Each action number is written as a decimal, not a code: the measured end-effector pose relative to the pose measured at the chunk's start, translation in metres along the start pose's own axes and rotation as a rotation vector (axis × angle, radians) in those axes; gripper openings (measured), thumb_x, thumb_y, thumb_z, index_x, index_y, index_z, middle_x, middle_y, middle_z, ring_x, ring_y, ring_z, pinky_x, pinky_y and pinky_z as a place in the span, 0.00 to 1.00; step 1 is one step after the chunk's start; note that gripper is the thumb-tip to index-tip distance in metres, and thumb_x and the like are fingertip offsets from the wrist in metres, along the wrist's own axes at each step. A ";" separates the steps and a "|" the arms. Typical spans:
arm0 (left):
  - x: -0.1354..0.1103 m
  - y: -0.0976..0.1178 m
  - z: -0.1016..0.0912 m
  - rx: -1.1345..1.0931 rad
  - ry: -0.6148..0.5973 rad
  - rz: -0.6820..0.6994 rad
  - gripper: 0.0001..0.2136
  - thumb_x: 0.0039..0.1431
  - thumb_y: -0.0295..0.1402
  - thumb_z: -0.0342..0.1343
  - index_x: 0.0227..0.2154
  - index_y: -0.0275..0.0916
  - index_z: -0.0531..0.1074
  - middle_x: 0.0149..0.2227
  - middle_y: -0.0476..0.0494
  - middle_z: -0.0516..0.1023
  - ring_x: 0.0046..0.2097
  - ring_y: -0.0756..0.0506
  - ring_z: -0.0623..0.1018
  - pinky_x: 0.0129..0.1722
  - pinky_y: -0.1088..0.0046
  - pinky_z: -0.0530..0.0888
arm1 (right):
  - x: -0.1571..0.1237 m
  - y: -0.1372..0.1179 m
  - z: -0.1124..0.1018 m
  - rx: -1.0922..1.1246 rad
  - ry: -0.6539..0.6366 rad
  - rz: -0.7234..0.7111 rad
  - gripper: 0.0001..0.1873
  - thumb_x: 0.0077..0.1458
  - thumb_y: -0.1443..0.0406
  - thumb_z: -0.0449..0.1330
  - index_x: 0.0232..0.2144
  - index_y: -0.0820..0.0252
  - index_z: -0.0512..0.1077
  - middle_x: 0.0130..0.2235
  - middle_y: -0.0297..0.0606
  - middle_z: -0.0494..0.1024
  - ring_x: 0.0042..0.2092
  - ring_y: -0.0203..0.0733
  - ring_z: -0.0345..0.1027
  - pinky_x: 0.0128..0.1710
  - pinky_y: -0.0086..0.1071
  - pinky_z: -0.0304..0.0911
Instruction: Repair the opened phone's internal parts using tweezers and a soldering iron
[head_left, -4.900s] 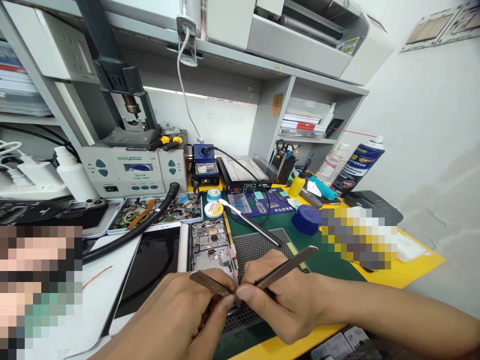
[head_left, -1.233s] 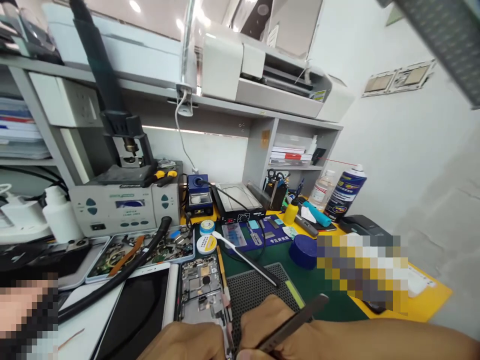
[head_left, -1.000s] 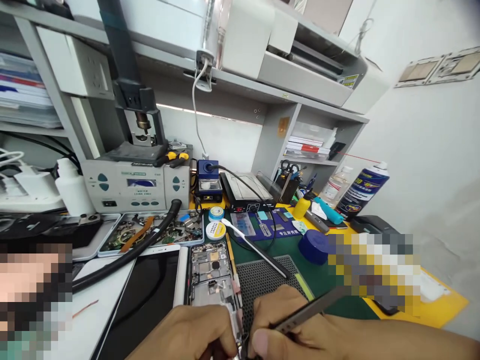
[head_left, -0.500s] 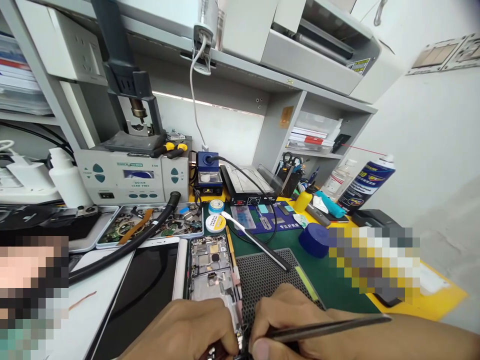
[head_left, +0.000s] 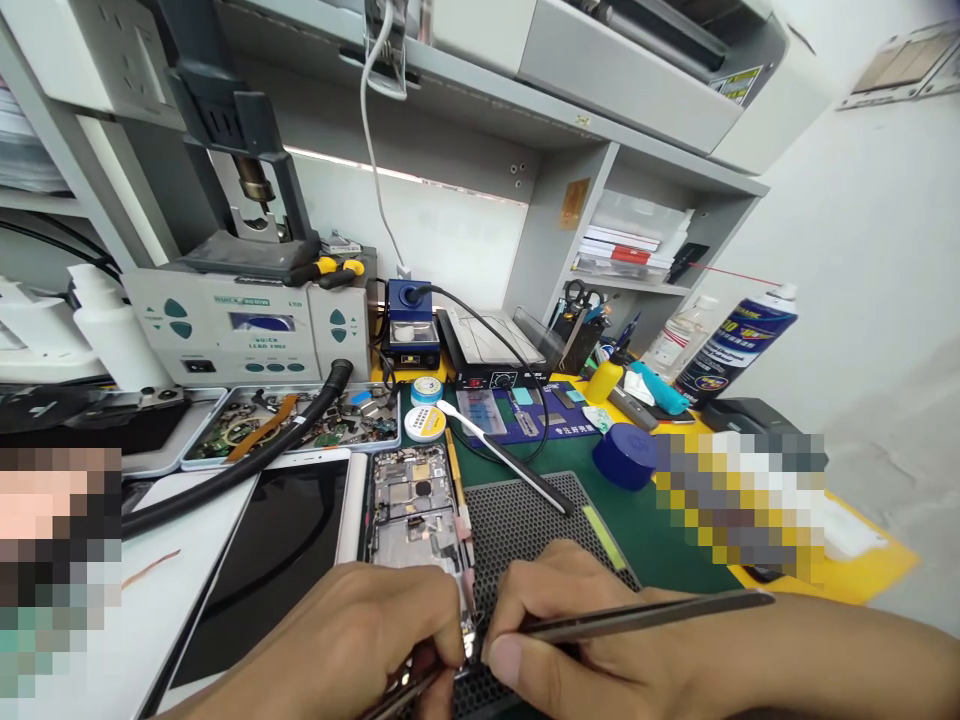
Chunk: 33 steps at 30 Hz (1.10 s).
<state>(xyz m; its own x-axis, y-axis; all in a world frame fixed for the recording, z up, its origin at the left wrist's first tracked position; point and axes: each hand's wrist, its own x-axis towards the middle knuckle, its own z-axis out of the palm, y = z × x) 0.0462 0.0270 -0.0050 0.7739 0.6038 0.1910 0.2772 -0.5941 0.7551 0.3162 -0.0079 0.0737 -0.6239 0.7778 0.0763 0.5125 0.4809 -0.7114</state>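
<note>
Yellow bench (head_left: 862, 570) carries green mat (head_left: 652, 520), parts tray (head_left: 292, 425), blue lid (head_left: 624, 456), spray can (head_left: 731, 345).

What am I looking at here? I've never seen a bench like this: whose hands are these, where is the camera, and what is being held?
There is no machine at work: these are one person's two bare hands, filmed by a camera on their head that looks forward and down. The left hand and the right hand meet at the bottom edge. The right hand holds long metal tweezers; the left holds a second metal tool, mostly hidden. Both tips meet at the lower edge of an opened phone frame, its inner parts exposed. Beside it lie a phone screen, a black perforated mat and a tray of small parts. Behind stand a hot-air rework station, a blue soldering station, a blue round lid and a spray can.
</note>
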 end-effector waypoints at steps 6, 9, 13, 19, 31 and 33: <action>0.014 0.012 0.006 0.087 0.132 0.092 0.09 0.55 0.21 0.55 0.32 0.44 0.68 0.26 0.59 0.74 0.25 0.54 0.70 0.28 0.84 0.66 | 0.003 -0.003 -0.002 -0.003 -0.011 -0.018 0.10 0.71 0.60 0.57 0.35 0.56 0.71 0.29 0.33 0.75 0.32 0.40 0.69 0.37 0.32 0.66; 0.018 0.018 0.004 0.089 0.133 0.108 0.08 0.55 0.21 0.53 0.30 0.43 0.66 0.25 0.60 0.71 0.24 0.55 0.67 0.26 0.84 0.64 | 0.000 0.000 0.001 -0.021 0.004 -0.027 0.11 0.71 0.58 0.56 0.36 0.56 0.71 0.29 0.34 0.75 0.32 0.41 0.69 0.38 0.32 0.66; 0.020 0.019 0.003 0.096 0.132 0.116 0.07 0.54 0.23 0.52 0.29 0.43 0.65 0.25 0.59 0.71 0.24 0.55 0.67 0.24 0.84 0.63 | 0.000 0.003 0.005 -0.044 0.028 -0.096 0.11 0.71 0.59 0.56 0.35 0.56 0.69 0.28 0.31 0.73 0.29 0.38 0.66 0.33 0.31 0.64; 0.023 0.033 -0.003 0.105 0.119 0.078 0.06 0.54 0.24 0.53 0.28 0.43 0.66 0.23 0.58 0.72 0.22 0.55 0.67 0.23 0.84 0.62 | 0.007 0.006 0.008 0.052 0.039 -0.189 0.11 0.67 0.61 0.55 0.31 0.54 0.62 0.23 0.24 0.62 0.23 0.34 0.56 0.26 0.28 0.56; 0.022 0.039 -0.004 0.120 0.121 0.038 0.07 0.54 0.23 0.54 0.29 0.43 0.66 0.25 0.57 0.73 0.23 0.54 0.68 0.25 0.84 0.63 | 0.000 0.006 0.007 -0.066 0.046 -0.164 0.12 0.72 0.59 0.54 0.35 0.56 0.69 0.27 0.31 0.73 0.28 0.38 0.66 0.33 0.30 0.64; 0.021 0.039 -0.003 0.124 0.127 0.039 0.07 0.54 0.23 0.54 0.29 0.43 0.66 0.24 0.57 0.74 0.23 0.54 0.68 0.24 0.83 0.63 | 0.000 0.006 0.007 -0.070 0.049 -0.162 0.12 0.72 0.59 0.54 0.35 0.56 0.69 0.27 0.31 0.73 0.28 0.38 0.66 0.33 0.30 0.64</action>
<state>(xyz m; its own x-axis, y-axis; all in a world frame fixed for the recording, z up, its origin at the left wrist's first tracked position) 0.0716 0.0186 0.0300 0.7094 0.6366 0.3023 0.3223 -0.6745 0.6642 0.3146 -0.0077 0.0644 -0.6735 0.7054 0.2210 0.4482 0.6275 -0.6367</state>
